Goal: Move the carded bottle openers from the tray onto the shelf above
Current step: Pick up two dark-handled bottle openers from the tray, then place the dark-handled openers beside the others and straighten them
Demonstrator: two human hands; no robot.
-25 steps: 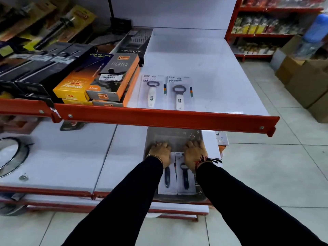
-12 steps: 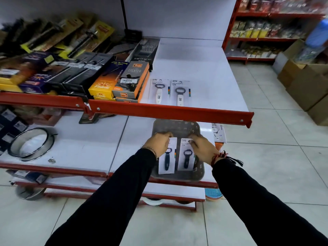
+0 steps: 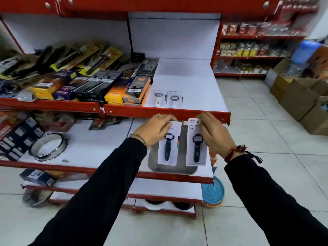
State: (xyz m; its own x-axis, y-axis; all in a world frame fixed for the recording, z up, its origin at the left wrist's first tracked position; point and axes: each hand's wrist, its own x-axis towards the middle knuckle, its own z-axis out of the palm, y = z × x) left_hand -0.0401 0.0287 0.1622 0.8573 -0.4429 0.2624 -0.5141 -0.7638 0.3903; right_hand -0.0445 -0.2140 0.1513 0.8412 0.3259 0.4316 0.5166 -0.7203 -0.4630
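Observation:
My left hand (image 3: 156, 129) grips the top of a white card with a dark bottle opener (image 3: 168, 148). My right hand (image 3: 213, 134) grips the top of a second card with a dark opener (image 3: 197, 148). Both cards hang just above the grey metal tray (image 3: 175, 169) on the lower shelf, their tops close under the red front edge (image 3: 177, 113) of the shelf above. On that upper white shelf (image 3: 195, 86) two carded white-handled openers (image 3: 158, 99) (image 3: 174, 100) lie side by side near the front.
Boxed lighters and packaged tools (image 3: 131, 89) fill the upper shelf left of the openers. A round metal sieve (image 3: 48, 146) sits on the lower shelf at left. Cardboard boxes (image 3: 301, 96) stand on the tiled floor at right. A blue round item (image 3: 213, 192) leans beside the shelf base.
Both hands have lifted one dark-opener card each out of the tray and raised them toward the upper shelf's red edge. The view has tilted upward.

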